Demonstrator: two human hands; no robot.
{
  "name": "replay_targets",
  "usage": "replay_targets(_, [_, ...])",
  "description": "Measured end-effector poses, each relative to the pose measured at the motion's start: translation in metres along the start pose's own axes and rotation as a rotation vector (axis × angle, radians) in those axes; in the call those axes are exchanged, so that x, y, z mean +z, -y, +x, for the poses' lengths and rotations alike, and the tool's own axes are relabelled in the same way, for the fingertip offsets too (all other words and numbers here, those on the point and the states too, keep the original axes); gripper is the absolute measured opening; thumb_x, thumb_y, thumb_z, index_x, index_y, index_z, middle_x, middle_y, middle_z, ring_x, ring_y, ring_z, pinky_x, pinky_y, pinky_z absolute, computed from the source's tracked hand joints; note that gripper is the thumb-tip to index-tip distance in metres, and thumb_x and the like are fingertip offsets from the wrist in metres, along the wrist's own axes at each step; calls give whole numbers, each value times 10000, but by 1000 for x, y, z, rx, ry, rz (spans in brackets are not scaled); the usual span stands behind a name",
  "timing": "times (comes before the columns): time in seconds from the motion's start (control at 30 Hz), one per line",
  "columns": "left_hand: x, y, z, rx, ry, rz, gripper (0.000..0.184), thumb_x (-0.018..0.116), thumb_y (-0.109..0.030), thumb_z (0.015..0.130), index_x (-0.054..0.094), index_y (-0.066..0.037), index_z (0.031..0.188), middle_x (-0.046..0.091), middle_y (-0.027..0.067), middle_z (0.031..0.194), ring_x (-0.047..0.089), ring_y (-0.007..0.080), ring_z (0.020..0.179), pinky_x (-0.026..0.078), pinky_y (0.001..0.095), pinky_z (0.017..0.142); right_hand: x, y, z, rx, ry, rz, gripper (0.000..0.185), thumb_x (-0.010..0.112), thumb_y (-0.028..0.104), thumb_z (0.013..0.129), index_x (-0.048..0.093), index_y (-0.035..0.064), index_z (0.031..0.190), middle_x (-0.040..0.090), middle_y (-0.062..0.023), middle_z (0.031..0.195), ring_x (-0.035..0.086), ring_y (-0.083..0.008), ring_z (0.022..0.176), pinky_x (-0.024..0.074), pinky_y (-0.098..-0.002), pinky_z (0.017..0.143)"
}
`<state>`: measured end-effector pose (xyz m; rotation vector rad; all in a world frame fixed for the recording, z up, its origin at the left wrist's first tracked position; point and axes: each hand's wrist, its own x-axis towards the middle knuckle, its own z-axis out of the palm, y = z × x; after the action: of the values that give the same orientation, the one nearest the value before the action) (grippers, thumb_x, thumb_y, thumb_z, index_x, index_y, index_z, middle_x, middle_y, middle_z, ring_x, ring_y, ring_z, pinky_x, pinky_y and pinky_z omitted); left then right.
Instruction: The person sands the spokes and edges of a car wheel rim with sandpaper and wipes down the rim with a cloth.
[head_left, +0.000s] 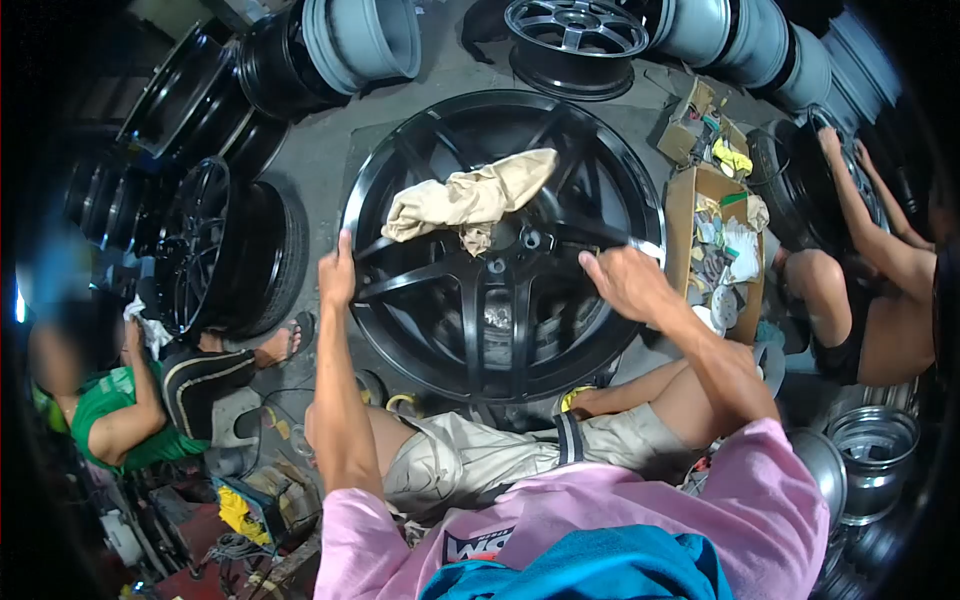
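A large black car wheel rim (485, 330) with split spokes lies in front of my seated legs, its face up. My left hand (337, 275) is closed on its left edge, thumb up along the lip. My right hand (632, 284) is closed at the right edge, its thumb over the spoke side; the curled fingers are partly hidden under the hand. A crumpled cream cloth (470, 195) rests across the upper spokes and part of the hub, touched by neither hand.
Cardboard boxes (680, 230) of sanding scraps and discs stand right of the rim. Other wheels (575, 35) stand behind and at both sides. A person in green (120, 410) sits at left with a white cloth; another person (880, 250) handles a wheel at right.
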<state>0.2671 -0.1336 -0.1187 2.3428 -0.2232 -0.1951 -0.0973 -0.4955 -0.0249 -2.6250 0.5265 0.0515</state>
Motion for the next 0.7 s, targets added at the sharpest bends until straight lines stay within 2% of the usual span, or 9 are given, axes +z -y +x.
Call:
replay_targets(0.1, [3,-24,38,78,65,140,944,497,-788,1068,796,106,1018,761,361,940,774,433,967,539,542,932,0,17,-15,22,34,15,651,498,402,1182,749,-21,755,713,-312,772,727,-532,786,602,-585,763])
replay_targets(0.3, [5,-36,50,50,26,256,975,402,-831,1059,830,43,1121,743,399,1179,705,536,1241,515,558,1073,13,13,-16,-27,-49,55,599,576,360,1156,723,-41,736,700,-300,759,721,-511,761,578,-576,725])
replay_targets(0.37, [4,-38,50,42,-27,244,879,456,-751,1088,810,53,1090,767,363,1128,719,543,1176,532,561,1033,10,11,-18,-34,-53,143,573,629,344,1138,684,-91,770,677,-310,788,672,-536,770,531,-572,725])
replay_targets(0.43, [0,-60,42,112,-261,152,714,545,-624,1107,770,52,1070,778,325,1069,739,523,1095,550,550,987,7,11,-18,-68,-84,159,547,662,313,1124,661,-98,763,662,-307,786,659,-537,761,521,-561,698])
replay_targets(0.47, [0,-80,35,221,-312,67,497,676,-465,1084,741,27,1057,789,265,1045,760,470,1012,569,528,949,2,12,-19,-87,-96,152,543,657,324,1124,686,-84,767,680,-290,793,674,-528,763,540,-554,700])
replay_targets(0.53, [12,-140,7,434,-284,-275,423,787,-425,1014,784,-12,1106,798,224,1104,772,410,1025,579,504,954,-1,9,-20,-128,-114,178,510,672,317,1116,710,-75,790,696,-264,831,688,-510,765,550,-538,697])
replay_targets(0.57, [19,-168,-9,581,-274,-152,483,879,-418,926,791,-42,1216,792,183,1203,750,370,1132,562,482,1021,-1,7,-21,-125,-120,174,510,672,317,1116,710,-75,790,696,-264,831,688,-510,765,550,-538,697])
replay_targets(0.63, [46,-201,-34,866,-63,18,719,899,-517,857,727,-81,1403,715,186,1390,629,377,1358,480,505,1157,-3,6,-23,-180,-169,213,497,680,316,1112,708,-74,804,697,-248,854,691,-498,767,536,-538,690])
replay_targets(0.7, [100,-182,-46,894,64,296,816,870,-657,829,699,-188,1474,651,136,1518,513,444,1476,399,584,1239,-3,6,-26,-202,-215,217,450,712,271,1094,701,-71,801,673,-229,835,674,-481,732,516,-521,664])
